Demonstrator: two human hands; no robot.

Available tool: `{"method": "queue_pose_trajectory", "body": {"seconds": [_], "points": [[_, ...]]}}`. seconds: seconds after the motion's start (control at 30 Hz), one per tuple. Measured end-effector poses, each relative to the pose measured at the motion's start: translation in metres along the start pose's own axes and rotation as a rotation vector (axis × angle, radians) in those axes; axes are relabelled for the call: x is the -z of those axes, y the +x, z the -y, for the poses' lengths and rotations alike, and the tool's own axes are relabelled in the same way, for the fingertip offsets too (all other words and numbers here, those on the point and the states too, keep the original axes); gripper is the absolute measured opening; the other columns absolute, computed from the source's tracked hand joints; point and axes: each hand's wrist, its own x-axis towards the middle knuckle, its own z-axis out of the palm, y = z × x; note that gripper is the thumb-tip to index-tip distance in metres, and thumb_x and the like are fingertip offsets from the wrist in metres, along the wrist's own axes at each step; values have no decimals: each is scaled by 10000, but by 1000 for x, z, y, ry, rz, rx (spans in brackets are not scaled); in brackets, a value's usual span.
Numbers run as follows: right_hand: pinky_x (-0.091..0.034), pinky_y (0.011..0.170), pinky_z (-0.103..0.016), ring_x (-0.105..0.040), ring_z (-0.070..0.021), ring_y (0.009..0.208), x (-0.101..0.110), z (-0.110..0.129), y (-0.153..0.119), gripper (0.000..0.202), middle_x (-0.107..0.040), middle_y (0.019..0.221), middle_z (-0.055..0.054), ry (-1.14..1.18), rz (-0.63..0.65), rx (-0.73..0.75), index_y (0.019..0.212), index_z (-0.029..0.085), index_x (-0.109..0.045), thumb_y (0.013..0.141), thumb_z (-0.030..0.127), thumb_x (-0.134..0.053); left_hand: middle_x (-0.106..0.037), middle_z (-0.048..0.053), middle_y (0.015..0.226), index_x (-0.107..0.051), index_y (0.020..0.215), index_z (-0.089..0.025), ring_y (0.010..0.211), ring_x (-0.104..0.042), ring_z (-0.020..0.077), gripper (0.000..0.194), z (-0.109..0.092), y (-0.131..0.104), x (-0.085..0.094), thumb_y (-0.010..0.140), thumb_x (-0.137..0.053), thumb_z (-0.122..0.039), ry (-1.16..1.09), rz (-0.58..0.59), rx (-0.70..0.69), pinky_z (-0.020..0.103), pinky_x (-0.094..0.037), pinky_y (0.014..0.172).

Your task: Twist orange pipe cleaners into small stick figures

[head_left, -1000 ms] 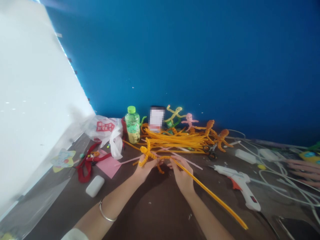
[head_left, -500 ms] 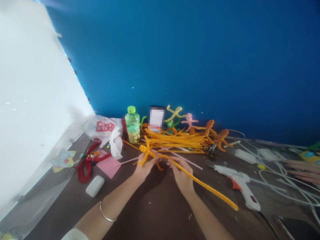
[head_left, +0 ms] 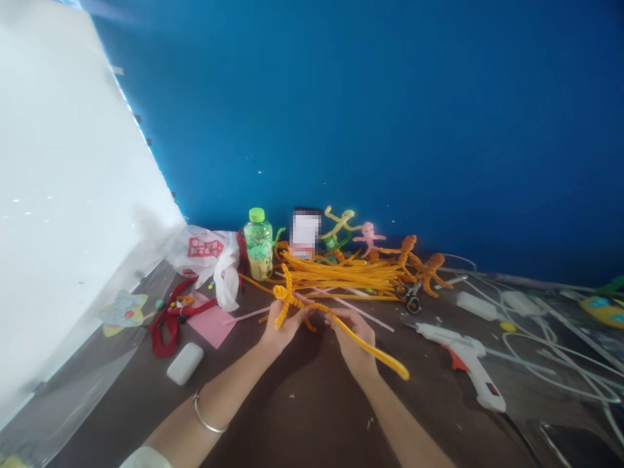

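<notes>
Between my hands is an orange pipe-cleaner figure (head_left: pixel 287 296) with coiled limbs. My left hand (head_left: pixel 286 324) is closed around its body, and one darker orange limb hangs below the fingers. From the figure a long orange pipe cleaner (head_left: pixel 373 351) runs right, twisted near the body and straight toward its free end. My right hand (head_left: pixel 355 335) pinches this strand between thumb and fingers, and its loose end sticks out over the wrist. Just behind my hands lies a heap of orange pipe cleaners (head_left: pixel 341 273).
A green-capped bottle (head_left: pixel 258 246) and a plastic bag (head_left: pixel 205 250) stand behind left. Scissors (head_left: pixel 412 298) lie by the heap. At right are a hot glue gun (head_left: pixel 465 361) and tangled white cables (head_left: pixel 550 338). A white case (head_left: pixel 185 363) and red ribbon (head_left: pixel 166 328) are at left.
The strand's free end has swung left and toward my right wrist, and looks shorter. My hands stay nearly in place. Another person's hand at the far right has left the view.
</notes>
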Motion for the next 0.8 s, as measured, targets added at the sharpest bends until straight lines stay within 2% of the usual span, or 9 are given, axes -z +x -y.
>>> {"method": "queue_pose_trajectory", "body": {"seconds": [0.2, 0.4, 0.6, 0.8], "points": [[-527, 663, -330, -636, -199, 709, 2, -11, 1, 246, -665, 832, -59, 51, 45, -9, 821, 169, -634, 658, 348, -683, -665, 43, 791, -595, 754, -164, 760, -630, 186, 223, 0, -1, 0, 604, -715, -276, -57, 16, -3, 331, -498, 749], [-529, 679, -342, -636, -192, 700, 0, -6, 0, 245, -662, 862, -62, 62, 31, 4, 827, 167, -639, 663, 344, -681, -645, 8, 748, -583, 782, -148, 727, -628, 151, 239, 5, 0, 1, 616, -714, -259, -235, 25, 79, 341, -498, 785], [-534, 678, -362, -644, -214, 704, 1, -3, -1, 265, -669, 856, -79, 55, 22, 7, 829, 164, -647, 659, 364, -680, -654, 15, 726, -551, 857, -154, 715, -647, 179, 357, 10, 2, 3, 593, -726, -318, -222, 41, 139, 363, -514, 751], [-536, 671, -361, -640, -208, 695, 0, -1, -1, 255, -669, 838, -68, 27, 16, 43, 822, 177, -654, 651, 365, -683, -663, 14, 718, -548, 876, -157, 684, -655, 181, 368, 9, 1, 4, 592, -731, -300, -210, 27, 131, 367, -526, 746]]}}
